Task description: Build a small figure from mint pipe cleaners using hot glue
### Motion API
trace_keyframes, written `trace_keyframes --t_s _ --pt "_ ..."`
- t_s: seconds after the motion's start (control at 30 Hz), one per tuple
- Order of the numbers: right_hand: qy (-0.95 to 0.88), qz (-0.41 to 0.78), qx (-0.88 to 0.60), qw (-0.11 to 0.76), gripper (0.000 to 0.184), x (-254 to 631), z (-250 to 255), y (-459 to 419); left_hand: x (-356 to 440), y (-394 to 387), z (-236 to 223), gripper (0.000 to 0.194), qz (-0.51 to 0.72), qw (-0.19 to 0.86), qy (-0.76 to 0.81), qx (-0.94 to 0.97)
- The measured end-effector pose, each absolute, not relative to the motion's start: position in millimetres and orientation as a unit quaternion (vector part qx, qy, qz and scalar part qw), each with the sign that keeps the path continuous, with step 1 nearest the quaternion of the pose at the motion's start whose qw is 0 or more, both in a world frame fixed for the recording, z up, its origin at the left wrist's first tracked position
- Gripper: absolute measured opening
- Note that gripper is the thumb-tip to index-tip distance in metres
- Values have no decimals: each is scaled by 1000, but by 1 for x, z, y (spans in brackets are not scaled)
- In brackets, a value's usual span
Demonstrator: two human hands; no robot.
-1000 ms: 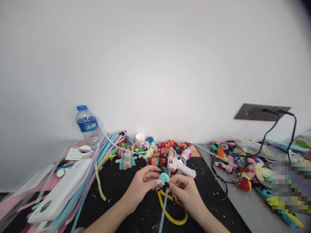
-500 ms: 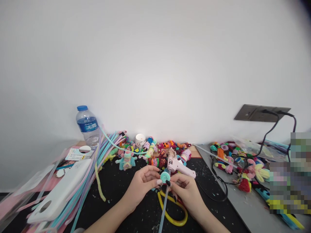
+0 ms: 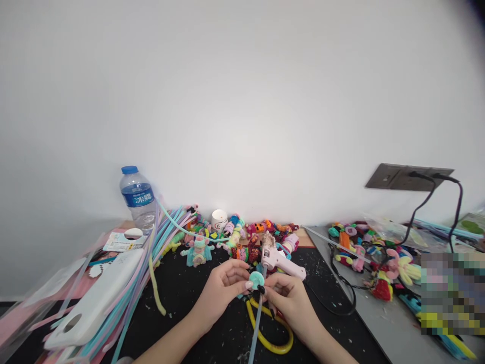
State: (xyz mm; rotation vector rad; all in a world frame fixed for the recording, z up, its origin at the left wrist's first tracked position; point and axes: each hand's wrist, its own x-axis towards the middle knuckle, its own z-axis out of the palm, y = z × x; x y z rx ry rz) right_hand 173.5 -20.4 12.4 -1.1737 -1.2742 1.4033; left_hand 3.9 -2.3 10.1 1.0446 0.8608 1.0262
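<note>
A small mint-green fuzzy disc (image 3: 256, 279) is held up over the black mat, between my two hands. My left hand (image 3: 226, 284) pinches its left edge between thumb and fingers. From the right, my right hand (image 3: 285, 297) closes thumb and fingertips at its lower right edge. At the right thumb's tip is something black, a dark nail or a small piece; I cannot tell which. Just behind the hands lies a pale pink glue gun (image 3: 282, 262). A long translucent glue stick (image 3: 256, 323) runs below the disc toward me, beside a yellow loop (image 3: 278, 349).
Fuzzy stems (image 3: 125, 298), a white plastic piece (image 3: 94, 298) and a water bottle (image 3: 138, 197) are at left. A small doll (image 3: 198, 251), a paper cup (image 3: 219, 220) and several colourful figures line the back. More figures (image 3: 379, 283) and black cables (image 3: 350, 303) are at right.
The disc has tilted slightly and shifted a little between my fingertips. Both hands keep nearly the same place and grip.
</note>
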Motion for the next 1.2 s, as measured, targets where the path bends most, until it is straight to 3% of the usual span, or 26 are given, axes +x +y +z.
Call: trace_keyframes --t_s 0.4,0.67,1.0,1.2 --pt "-528 552 -478 433 30 174 9 -20 3 -2 4 29 449 646 367 497" --pt "-575 525 -465 420 28 174 0 -19 2 -3 3 21 450 577 376 568" --pt "-658 354 -508 428 20 182 2 -21 3 -3 7 23 454 618 378 518" --pt "-662 310 -508 456 15 182 6 -24 3 -5 7 25 430 660 365 497"
